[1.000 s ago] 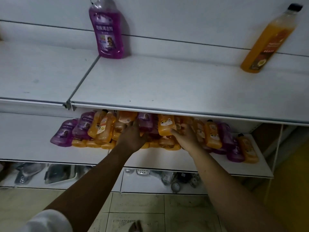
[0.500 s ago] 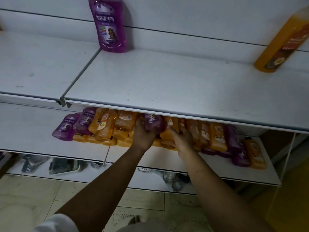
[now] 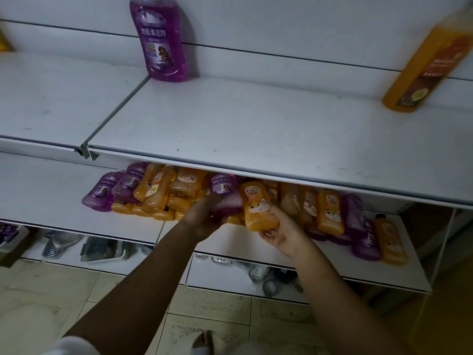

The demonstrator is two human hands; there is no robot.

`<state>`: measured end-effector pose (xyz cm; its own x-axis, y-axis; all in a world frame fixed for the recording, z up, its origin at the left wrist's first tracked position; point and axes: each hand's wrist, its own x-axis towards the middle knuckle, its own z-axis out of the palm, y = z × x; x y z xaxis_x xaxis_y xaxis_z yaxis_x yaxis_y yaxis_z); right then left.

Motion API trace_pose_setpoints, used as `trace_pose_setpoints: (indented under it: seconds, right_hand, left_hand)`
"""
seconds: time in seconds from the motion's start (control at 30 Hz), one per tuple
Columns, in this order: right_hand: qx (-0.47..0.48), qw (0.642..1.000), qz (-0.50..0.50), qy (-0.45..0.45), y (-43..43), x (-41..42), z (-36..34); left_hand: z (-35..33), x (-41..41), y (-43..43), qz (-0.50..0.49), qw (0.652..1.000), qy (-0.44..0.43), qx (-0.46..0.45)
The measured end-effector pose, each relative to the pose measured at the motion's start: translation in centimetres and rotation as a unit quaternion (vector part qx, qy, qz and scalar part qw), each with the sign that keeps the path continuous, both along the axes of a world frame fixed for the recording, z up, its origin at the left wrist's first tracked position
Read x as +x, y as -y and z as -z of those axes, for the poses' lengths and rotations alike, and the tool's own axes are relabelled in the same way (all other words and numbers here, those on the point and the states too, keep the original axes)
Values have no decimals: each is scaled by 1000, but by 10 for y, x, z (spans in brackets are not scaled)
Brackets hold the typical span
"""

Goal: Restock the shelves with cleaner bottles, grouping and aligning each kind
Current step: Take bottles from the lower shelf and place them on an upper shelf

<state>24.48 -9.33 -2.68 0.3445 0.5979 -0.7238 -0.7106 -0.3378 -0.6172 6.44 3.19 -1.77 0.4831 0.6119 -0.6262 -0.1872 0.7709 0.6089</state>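
My left hand (image 3: 204, 217) reaches under the front edge of the upper shelf (image 3: 230, 124), its fingers curled round the lower body of a purple bottle (image 3: 225, 192), which I grip as it lies in the pile (image 3: 166, 196) on the middle shelf (image 3: 51, 196). My right hand (image 3: 281, 231) is just beside it, palm turned up. Its thumb and fingers are wrapped round the base of an orange bottle (image 3: 258, 207), which tilts with its top hidden under the upper shelf's front edge. The two held bottles touch side to side near the middle of the pile. The pile itself is a jumble of purple and orange bottles lying on their sides and stacked over one another, running along the middle shelf towards its right end. Two purple ones lie at its left end, and an orange one lies nearest the right front corner. On the upper shelf a standing purple bottle (image 3: 163, 39) sits upright at the back edge, by the seam between two shelf boards. A tall orange bottle (image 3: 430, 60) stands at the back towards the right end, well apart from it. Under the middle shelf is a bottom shelf (image 3: 220, 275) with dim clutter that I cannot make out. Below are the floor tiles (image 3: 51, 290) and my foot (image 3: 203, 340).
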Motion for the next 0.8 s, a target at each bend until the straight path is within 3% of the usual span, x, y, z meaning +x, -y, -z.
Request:
trace_pose_setpoints:
  seconds: [0.13, 0.33, 0.5, 0.67, 0.8]
  right_hand:
    - [31, 992, -107, -68, 30, 2, -3]
    - [65, 983, -168, 26, 51, -9, 10]
    - [106, 976, -172, 86, 60, -25, -6]
    - [104, 930, -184, 301, 62, -44, -13]
    - [181, 912, -200, 310, 65, -59, -30]
  left_hand:
    - [11, -28, -4, 87, 995, 45, -20]
    - [21, -44, 24, 145, 988, 47, 40]
    - [20, -62, 49, 91, 984, 32, 151]
    - [0, -94, 75, 14, 948, -101, 302]
    - [-18, -131, 103, -72, 926, -148, 341]
